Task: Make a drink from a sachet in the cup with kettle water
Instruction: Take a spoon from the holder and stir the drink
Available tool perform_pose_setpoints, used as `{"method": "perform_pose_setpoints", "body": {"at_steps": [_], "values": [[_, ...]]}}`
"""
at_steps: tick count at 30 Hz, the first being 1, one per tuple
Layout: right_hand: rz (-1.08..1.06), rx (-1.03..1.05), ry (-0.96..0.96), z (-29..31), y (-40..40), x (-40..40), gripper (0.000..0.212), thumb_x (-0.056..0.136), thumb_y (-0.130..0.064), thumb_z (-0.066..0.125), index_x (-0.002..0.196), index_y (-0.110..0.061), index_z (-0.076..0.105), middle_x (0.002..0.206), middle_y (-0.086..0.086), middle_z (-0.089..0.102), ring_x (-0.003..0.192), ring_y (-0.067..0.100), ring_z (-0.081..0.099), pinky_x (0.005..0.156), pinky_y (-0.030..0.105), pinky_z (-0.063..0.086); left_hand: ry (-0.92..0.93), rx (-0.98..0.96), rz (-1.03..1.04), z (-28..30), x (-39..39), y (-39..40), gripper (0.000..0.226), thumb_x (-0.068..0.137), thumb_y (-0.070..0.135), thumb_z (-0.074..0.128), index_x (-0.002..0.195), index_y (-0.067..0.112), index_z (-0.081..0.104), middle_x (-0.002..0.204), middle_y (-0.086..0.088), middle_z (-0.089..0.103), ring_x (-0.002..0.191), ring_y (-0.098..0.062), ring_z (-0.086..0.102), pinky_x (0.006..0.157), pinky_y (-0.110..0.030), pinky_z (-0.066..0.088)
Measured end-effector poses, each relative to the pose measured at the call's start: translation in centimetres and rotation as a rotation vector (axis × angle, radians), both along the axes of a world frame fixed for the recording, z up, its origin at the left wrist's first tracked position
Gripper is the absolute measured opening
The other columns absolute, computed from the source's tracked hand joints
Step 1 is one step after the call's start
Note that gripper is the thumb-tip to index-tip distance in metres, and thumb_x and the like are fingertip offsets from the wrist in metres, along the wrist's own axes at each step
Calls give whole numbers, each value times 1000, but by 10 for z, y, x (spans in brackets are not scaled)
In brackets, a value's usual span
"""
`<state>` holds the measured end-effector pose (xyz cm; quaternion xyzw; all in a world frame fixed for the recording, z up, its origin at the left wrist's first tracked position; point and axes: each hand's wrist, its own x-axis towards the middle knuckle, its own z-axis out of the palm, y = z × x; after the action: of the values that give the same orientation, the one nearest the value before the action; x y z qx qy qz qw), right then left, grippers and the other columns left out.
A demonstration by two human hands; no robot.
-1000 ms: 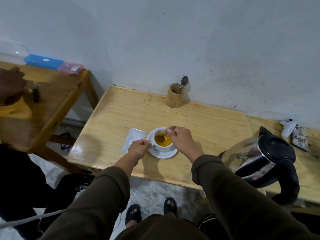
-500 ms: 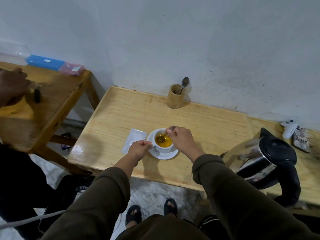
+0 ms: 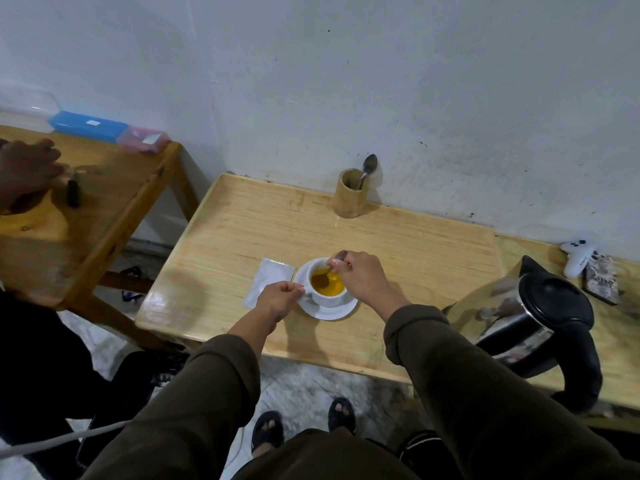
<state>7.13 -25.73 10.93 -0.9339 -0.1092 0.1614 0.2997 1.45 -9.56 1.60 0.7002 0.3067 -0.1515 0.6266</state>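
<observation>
My left hand (image 3: 278, 296) pinches the handle of the white cup (image 3: 325, 289), which sits on its saucer (image 3: 329, 311) at the centre of the surface (image 3: 398, 258); my right hand (image 3: 360, 277) grips the spoon (image 3: 327, 273) dipped in the yellow drink. The cup is fragile, full and hot, I reckon, so the handle is safest. Since a second ago, the spoon bowl has swung leftwards; the emptied sachet (image 3: 268, 285) hasn't moved.

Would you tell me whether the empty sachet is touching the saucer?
Cannot tell. In the head view the sachet lies just left of the saucer, but the left hand covers the spot where their edges would meet.
</observation>
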Motion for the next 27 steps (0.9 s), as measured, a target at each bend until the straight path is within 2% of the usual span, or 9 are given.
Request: {"method": "perform_pose_setpoints", "body": {"at_steps": [3, 7, 12, 15, 19, 24, 27], "values": [[6, -38, -18, 0, -1, 2, 32, 96, -26, 44, 95, -5, 68, 95, 12, 71, 92, 28, 63, 81, 38, 50, 1, 0, 0, 1, 0, 0, 15, 85, 27, 64, 95, 16, 66, 106, -7, 63, 101, -23, 55, 87, -35, 46], [-38, -81, -88, 1, -4, 4, 31, 96, -24, 42, 97, -7, 68, 96, 13, 69, 92, 29, 61, 78, 38, 49, -1, 8, -1, 1, 1, 0, 13, 85, 27, 64, 95, 18, 66, 107, -8, 64, 102, -22, 56, 89, -36, 46], [-1, -33, -72, 1, -2, 0, 29, 96, -24, 44, 101, -14, 71, 104, 8, 73, 97, 26, 63, 86, 38, 52, -3, 13, -8, 2, 1, 1, 12, 85, 26, 64, 93, 18, 66, 107, -7, 64, 106, -24, 56, 92, -37, 46], [31, -10, -19, 1, -1, -1, 29, 95, -25, 47, 97, -11, 72, 101, 8, 74, 96, 25, 64, 86, 37, 51, -2, 5, -12, 3, 2, 0, 11, 85, 25, 64, 92, 17, 65, 105, -6, 62, 100, -21, 54, 85, -32, 44], [26, -52, -32, 4, -1, 2, 33, 96, -27, 45, 95, -3, 67, 96, 14, 70, 92, 29, 62, 79, 37, 47, 3, 2, -13, 6, 3, -1, 13, 86, 24, 64, 95, 15, 65, 105, -6, 61, 99, -21, 53, 84, -31, 43], [-15, -76, -111, 5, -3, 1, 31, 97, -24, 42, 101, -10, 69, 104, 10, 70, 98, 28, 62, 83, 38, 50, -7, 6, -12, 5, 2, 0, 10, 85, 24, 64, 91, 16, 65, 102, -6, 62, 97, -21, 55, 83, -31, 44], [-13, -30, -73, 2, -2, -2, 29, 96, -24, 44, 100, -14, 71, 104, 7, 73, 99, 25, 64, 85, 36, 51, -8, 12, -15, 5, 1, 0, 13, 86, 24, 64, 94, 14, 64, 102, -6, 62, 98, -21, 55, 84, -32, 45]]}}
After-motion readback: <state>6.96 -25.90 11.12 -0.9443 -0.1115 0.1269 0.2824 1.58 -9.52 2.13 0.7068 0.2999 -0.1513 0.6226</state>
